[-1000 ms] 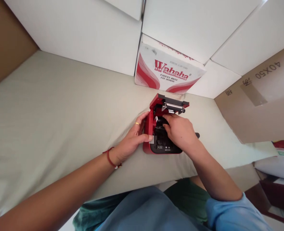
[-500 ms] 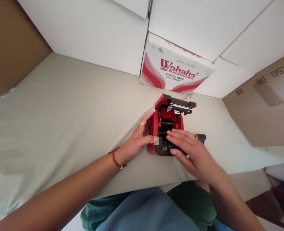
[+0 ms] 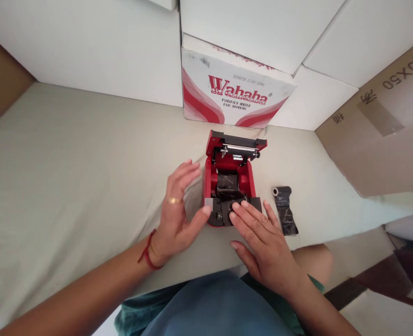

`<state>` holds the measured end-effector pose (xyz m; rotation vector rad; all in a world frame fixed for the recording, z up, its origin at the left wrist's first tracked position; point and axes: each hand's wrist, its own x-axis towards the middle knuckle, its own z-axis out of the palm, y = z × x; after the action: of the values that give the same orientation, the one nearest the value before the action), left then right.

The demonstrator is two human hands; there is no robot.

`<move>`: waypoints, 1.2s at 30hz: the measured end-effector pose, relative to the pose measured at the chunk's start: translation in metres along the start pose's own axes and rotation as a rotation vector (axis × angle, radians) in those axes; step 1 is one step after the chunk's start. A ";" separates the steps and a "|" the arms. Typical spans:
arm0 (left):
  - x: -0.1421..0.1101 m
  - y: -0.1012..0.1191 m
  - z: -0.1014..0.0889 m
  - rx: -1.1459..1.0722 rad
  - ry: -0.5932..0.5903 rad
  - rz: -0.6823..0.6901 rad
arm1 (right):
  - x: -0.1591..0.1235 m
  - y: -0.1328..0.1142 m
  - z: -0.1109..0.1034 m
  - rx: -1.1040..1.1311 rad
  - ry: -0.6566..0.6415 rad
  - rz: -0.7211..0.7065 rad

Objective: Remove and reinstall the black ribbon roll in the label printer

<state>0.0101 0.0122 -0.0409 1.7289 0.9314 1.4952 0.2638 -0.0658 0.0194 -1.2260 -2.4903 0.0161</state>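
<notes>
A small red label printer (image 3: 252, 179) stands on the cloth with its black-edged lid (image 3: 241, 140) raised. Inside lies a roll of black marbled material (image 3: 227, 181), and a dark strip (image 3: 227, 212) from it lies over the front ledge. My right hand (image 3: 264, 240) rests its outstretched fingers flat on that strip, partly hiding it. Beside the printer's left wall, my left hand (image 3: 178, 210) is open with fingers raised, its thumb tip at the front left corner. Right of the printer, a partly unrolled black marbled roll (image 3: 284, 200) lies on the cloth.
Behind the printer stands a white and red Wahaha water carton (image 3: 239, 98), with white boxes (image 3: 115, 51) around it. A brown cardboard box (image 3: 384, 126) borders the right side, another brown box (image 3: 3, 84) the left. Pale cloth (image 3: 87, 163) covers the surface.
My left hand has let go of the printer's side and opened away leftward. My right hand has moved toward me, and the dark strip now shows over the front ledge. The camera view has shifted.
</notes>
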 end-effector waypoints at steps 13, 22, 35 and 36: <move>-0.011 0.039 0.017 0.518 -0.218 0.534 | 0.066 0.071 -0.019 0.391 0.545 0.391; -0.012 0.040 0.018 0.510 -0.203 0.560 | 0.119 0.094 -0.001 0.581 0.495 0.380; -0.012 0.037 0.011 0.532 -0.259 0.573 | 0.038 0.065 0.002 0.348 0.300 0.123; -0.011 0.036 0.011 0.516 -0.255 0.578 | 0.037 0.064 0.003 0.331 0.290 0.119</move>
<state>0.0236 -0.0162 -0.0181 2.6691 0.7562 1.3839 0.2913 0.0026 0.0174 -1.1419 -2.0655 0.2523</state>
